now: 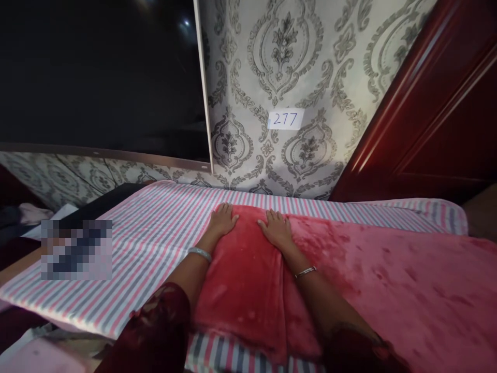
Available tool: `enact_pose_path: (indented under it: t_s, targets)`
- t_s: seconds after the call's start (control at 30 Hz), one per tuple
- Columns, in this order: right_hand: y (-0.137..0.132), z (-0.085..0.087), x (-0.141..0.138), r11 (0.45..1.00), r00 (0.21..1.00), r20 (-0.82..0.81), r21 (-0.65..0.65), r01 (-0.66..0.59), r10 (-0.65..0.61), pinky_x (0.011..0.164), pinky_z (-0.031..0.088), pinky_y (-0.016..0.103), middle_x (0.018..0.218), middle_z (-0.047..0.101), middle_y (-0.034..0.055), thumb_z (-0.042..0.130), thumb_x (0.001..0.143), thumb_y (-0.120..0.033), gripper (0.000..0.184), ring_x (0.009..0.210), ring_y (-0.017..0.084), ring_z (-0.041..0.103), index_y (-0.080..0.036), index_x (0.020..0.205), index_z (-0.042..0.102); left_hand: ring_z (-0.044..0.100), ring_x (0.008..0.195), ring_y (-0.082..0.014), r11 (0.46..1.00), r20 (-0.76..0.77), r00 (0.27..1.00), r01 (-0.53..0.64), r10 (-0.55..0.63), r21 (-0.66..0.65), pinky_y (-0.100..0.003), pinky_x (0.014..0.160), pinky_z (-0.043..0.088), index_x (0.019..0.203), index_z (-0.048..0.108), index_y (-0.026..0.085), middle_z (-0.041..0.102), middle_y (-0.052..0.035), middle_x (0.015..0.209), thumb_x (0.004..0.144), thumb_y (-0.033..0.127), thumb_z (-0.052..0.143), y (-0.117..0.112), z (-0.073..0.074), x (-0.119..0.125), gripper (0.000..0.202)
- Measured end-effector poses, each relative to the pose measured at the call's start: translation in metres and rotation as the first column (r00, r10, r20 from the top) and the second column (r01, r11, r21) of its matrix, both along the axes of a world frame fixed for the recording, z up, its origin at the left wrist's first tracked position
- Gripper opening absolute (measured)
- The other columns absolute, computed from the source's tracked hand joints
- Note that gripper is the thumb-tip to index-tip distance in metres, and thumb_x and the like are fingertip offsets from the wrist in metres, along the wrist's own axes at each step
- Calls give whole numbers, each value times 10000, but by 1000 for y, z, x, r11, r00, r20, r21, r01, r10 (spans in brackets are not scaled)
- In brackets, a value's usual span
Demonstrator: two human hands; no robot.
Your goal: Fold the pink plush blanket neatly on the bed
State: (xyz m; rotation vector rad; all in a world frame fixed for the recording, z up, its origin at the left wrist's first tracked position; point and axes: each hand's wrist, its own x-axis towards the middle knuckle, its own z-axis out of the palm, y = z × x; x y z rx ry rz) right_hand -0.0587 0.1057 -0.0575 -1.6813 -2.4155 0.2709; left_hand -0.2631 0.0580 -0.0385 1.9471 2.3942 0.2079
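Note:
A plush red blanket [244, 274] lies across a striped cloth [151, 248], with its left end folded over into a flat band. My left hand [223, 220] rests with fingers stretched out at the far left corner of that folded band. My right hand [276, 228] lies flat near the band's far right edge, fingers spread. Both palms face down on the fabric. To the right, the rest of the blanket spreads out in a single paler pink layer with darker brushed patches. Bracelets circle both wrists.
A large dark television screen [101, 77] stands at the back left. Behind is patterned wallpaper [285, 46] bearing a paper label marked 277 [286, 119]. A dark red wooden panel [435, 114] slants down at right. A blurred-out patch [76, 250] covers something on the left.

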Motion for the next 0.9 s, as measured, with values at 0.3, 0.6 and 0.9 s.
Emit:
enact_pose_path:
  t_s: [0.3,0.6,0.9]
  targets:
    - [-2,4,1,1000,1000,-25,0,-5,5,1235,202,540,1688,282,124,332,1043,-529,708,1546,329,237,-106,1610,340,201,1582,-306,1000,30,999,-16,17,-26,-559,1238,267,1599,333,131,270,-167,1692,1050,462,301,3,1,-3,642]
    - [0,2,2,1000,999,-32,1,-3,3,1237,185,532,1691,271,132,314,1041,-546,711,1550,327,230,-122,1610,349,171,1591,-296,999,44,999,-10,11,-37,-551,1247,245,1615,305,142,243,-149,1703,1052,482,284,4,1,-4,658]
    - [0,1,1,1000,1000,-31,1,1,-1,1236,190,525,1690,278,117,328,1044,-533,708,1544,338,237,-116,1616,337,210,1580,-310,1000,24,1000,4,-4,-24,-551,1231,287,1600,339,136,271,-158,1690,1046,467,306,6,-2,-8,646]
